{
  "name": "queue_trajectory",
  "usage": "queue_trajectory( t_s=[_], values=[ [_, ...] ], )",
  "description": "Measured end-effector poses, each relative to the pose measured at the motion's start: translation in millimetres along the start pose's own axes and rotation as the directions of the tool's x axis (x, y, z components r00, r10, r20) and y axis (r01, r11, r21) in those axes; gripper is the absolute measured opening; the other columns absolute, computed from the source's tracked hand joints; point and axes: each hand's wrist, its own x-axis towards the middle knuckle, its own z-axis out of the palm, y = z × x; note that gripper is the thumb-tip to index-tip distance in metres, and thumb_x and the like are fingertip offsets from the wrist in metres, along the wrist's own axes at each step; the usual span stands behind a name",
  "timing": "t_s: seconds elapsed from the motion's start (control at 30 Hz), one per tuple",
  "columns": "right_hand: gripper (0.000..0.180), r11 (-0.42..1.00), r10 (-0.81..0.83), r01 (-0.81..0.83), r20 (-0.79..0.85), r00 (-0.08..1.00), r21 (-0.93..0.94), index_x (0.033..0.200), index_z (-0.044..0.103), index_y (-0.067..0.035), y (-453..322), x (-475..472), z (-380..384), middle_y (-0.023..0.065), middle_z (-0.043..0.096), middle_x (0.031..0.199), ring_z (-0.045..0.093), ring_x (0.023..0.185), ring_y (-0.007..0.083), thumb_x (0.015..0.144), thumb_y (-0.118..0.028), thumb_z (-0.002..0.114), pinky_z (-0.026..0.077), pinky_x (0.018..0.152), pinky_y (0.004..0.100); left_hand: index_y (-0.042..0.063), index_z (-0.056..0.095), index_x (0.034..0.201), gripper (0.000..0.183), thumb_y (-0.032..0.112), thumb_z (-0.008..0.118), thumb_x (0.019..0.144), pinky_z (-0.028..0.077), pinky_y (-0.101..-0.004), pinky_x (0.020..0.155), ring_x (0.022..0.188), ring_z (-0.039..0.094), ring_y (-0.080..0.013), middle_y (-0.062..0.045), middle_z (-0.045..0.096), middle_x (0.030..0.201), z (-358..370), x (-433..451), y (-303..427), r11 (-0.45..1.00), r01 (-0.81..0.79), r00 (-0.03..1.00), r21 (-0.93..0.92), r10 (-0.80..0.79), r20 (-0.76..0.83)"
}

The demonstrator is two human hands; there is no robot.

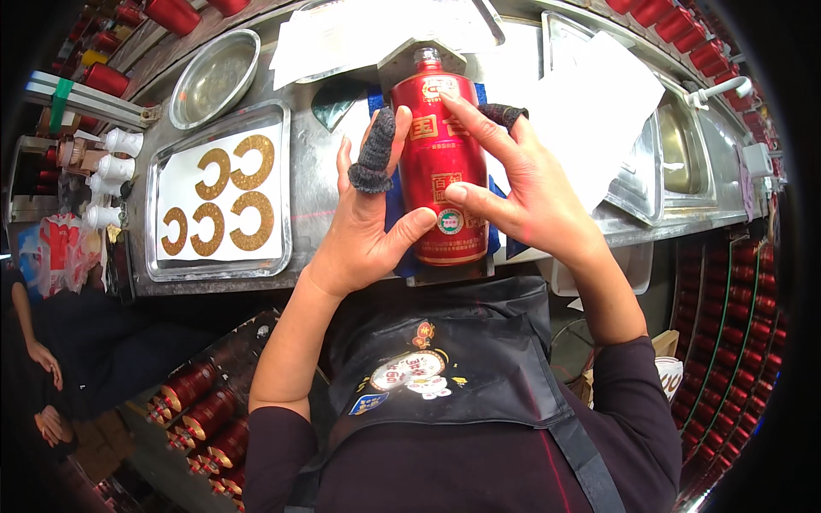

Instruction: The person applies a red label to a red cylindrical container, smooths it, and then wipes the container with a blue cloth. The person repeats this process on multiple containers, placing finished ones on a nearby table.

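Note:
Before me a red glossy bottle [426, 157] with gold writing lies on its back, its clear neck away from me. It rests in a metal cradle [404, 61] lined with blue cloth [392, 215]. My left hand [362, 237] is at the bottle's left side, fingers spread, thumb over its lower front near a round green-and-white emblem [450, 222]. A dark knitted finger cot [375, 154] covers one of its fingers. My right hand [535, 186] reaches over from the right. Its index fingertip meets the upper emblem [439, 88], and its thumb lies over the middle. Another knitted cot [503, 115] covers a right finger.
Left, a metal tray [285, 192] carries several gold C-shaped labels [252, 221] on white paper. Behind it stands a metal bowl [218, 80]. White sheets [593, 109] cover trays at right. Red bottles [725, 333] fill racks around the bench. Another person's hand [45, 362] shows at left.

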Motion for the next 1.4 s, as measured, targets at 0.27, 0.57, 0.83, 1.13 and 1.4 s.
queue_trajectory(
  t_s=[0.27,0.57,0.83,1.13,1.4],
  values=[
    [0.073,1.000,0.006,-0.005,0.039,0.999,-0.026,0.155,0.044,-0.024,7.4,-3.0,1.3,0.0212,0.058,0.127,0.059,0.102,0.0299,0.090,-0.037,0.073,0.049,0.090,0.0390,0.011,0.022,0.161,0.086,0.041,0.066,0.094,-0.001,-0.0614,0.120,0.155,0.019,-0.0348,-0.011,0.028,0.166,-1.1,1.0,1.5,0.999,-0.028,0.999,0.029,0.027,0.026],
    [0.058,0.964,-0.025,0.056,-0.119,0.993,0.260,0.152,0.050,-0.020,13.3,-18.9,8.6,0.0045,0.057,0.112,0.037,0.072,0.0035,0.097,-0.018,0.066,0.034,0.059,0.0188,0.010,0.026,0.160,0.079,0.031,0.067,0.095,0.005,-0.0537,0.123,0.148,0.029,-0.0344,-0.012,0.033,0.164,4.0,-9.7,2.1,0.994,0.011,0.998,-0.110,-0.018,-0.057],
    [0.069,0.989,-0.092,0.103,-0.101,0.991,0.109,0.153,0.048,-0.027,11.4,-20.9,12.3,0.0008,0.045,0.091,0.033,0.067,0.0076,0.090,-0.038,0.073,0.034,0.058,0.0220,0.013,0.024,0.161,0.082,0.039,0.066,0.095,0.001,-0.0620,0.120,0.149,0.035,-0.0328,-0.010,0.033,0.164,5.4,-4.9,2.4,0.999,-0.040,0.999,0.005,0.040,-0.022],
    [0.064,0.989,-0.075,0.076,-0.013,0.997,0.129,0.156,0.043,-0.022,18.7,-21.8,11.3,0.0058,0.053,0.106,0.038,0.067,0.0044,0.097,-0.024,0.067,0.038,0.057,0.0220,0.012,0.023,0.161,0.083,0.038,0.066,0.095,0.004,-0.0588,0.121,0.151,0.030,-0.0325,-0.011,0.031,0.165,8.5,-9.7,-2.5,1.000,-0.029,0.999,-0.005,0.029,-0.024],
    [0.068,0.849,-0.012,0.008,0.004,1.000,0.529,0.160,0.034,-0.022,24.4,-30.9,19.4,0.0151,0.049,0.150,0.054,0.103,0.0127,0.099,-0.024,0.065,0.051,0.077,0.0265,0.008,0.018,0.162,0.085,0.028,0.068,0.096,0.013,-0.0419,0.125,0.155,0.016,-0.0278,-0.014,0.022,0.167,7.3,-19.2,-4.5,0.956,0.115,0.991,-0.270,-0.129,-0.033]
  ],
)
